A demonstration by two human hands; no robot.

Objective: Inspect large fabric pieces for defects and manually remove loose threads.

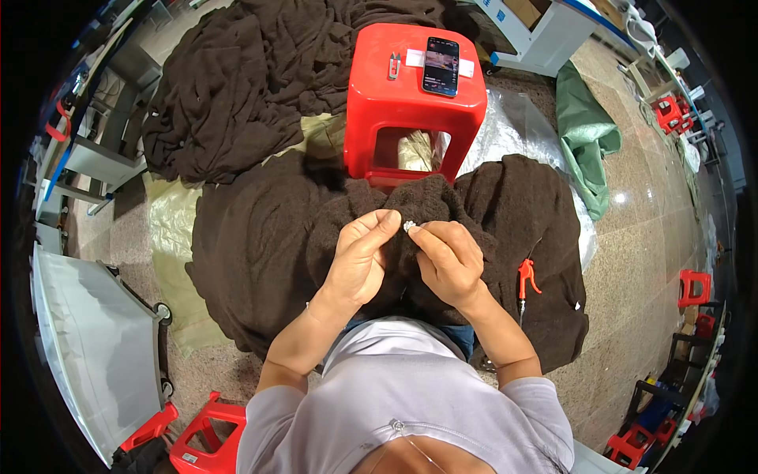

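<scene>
Dark brown knit fabric (260, 229) lies bunched across my lap. Over its middle, my right hand (452, 257) pinches a small, pale, sparkly button-like piece (409, 226) between thumb and forefinger. Just left of that piece, my left hand (359, 257) is closed, its thumb and forefinger pressed together. Whatever the left fingertips hold, if anything, is too small to make out. On the fabric to the right of my right hand rests a red air blow gun (527, 278) with a thin metal nozzle.
A red plastic stool (371, 99) stands ahead, bearing a phone (440, 66) and small thread snips (394, 66). More brown fabric (229, 79) is heaped at the far left. Green sheeting (584, 130) lies at right. A white wheeled cart (99, 340) and another red stool (209, 434) are at left.
</scene>
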